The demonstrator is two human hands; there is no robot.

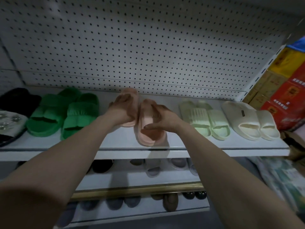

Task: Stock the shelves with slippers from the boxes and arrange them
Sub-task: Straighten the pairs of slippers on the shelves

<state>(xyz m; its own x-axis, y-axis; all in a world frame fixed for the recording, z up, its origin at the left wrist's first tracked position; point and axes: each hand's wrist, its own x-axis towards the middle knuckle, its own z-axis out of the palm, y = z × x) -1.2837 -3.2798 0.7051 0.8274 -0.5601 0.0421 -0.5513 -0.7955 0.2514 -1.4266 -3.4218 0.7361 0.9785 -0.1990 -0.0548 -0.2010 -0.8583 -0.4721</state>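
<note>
Two pink slippers stand on the white top shelf [115, 146] in front of a pegboard wall. My left hand [122, 108] grips the left pink slipper [132, 96], which sits further back. My right hand [161, 118] holds the right pink slipper [148, 136] by its strap, thumb across the opening; its toe end reaches the shelf's front edge. The two slippers touch side by side. My left hand covers most of the left slipper.
On the same shelf stand green slippers [66, 116] to the left, black ones [16, 100] at far left, pale green ones [204, 119] and cream ones [247, 121] to the right. Coloured cartons [287, 90] are stacked at right. Lower shelves [140, 179] carry dark and grey slippers.
</note>
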